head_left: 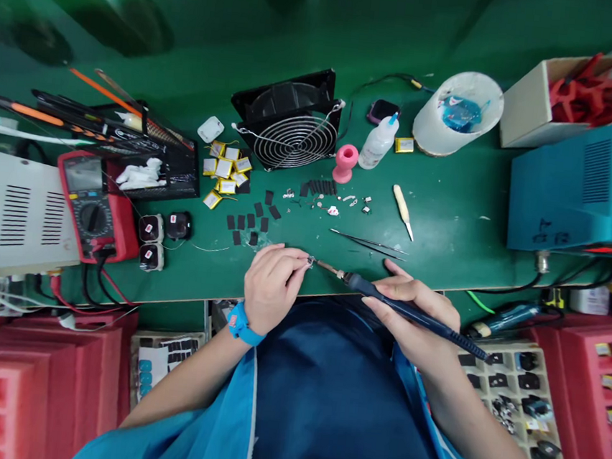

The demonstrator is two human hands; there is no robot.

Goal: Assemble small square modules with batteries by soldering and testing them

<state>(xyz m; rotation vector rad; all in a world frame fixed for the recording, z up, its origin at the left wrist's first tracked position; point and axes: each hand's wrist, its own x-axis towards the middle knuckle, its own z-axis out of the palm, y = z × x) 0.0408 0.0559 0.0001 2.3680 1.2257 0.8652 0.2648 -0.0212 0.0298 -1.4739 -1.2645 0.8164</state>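
Observation:
My right hand (417, 309) is closed around the dark handle of a soldering iron (386, 298), whose tip points left. At that tip, my left hand (275, 281) pinches a small metallic part (311, 261), too tiny to name. A blue band is on my left wrist. Just beyond my hands lie a pair of tweezers (366, 244) and a pale-handled pointed tool (404, 211). Small black rectangular pieces (250, 220) are scattered ahead of my left hand, and little loose components (332, 210) lie to their right.
A black fan (298, 142) stands at the back, beside yellow battery cells (224, 168), a pink holder (345, 165), a squeeze bottle (379, 143) and a white tub (450, 135). The red multimeter (94, 213) is left; a blue station (573, 187) is right.

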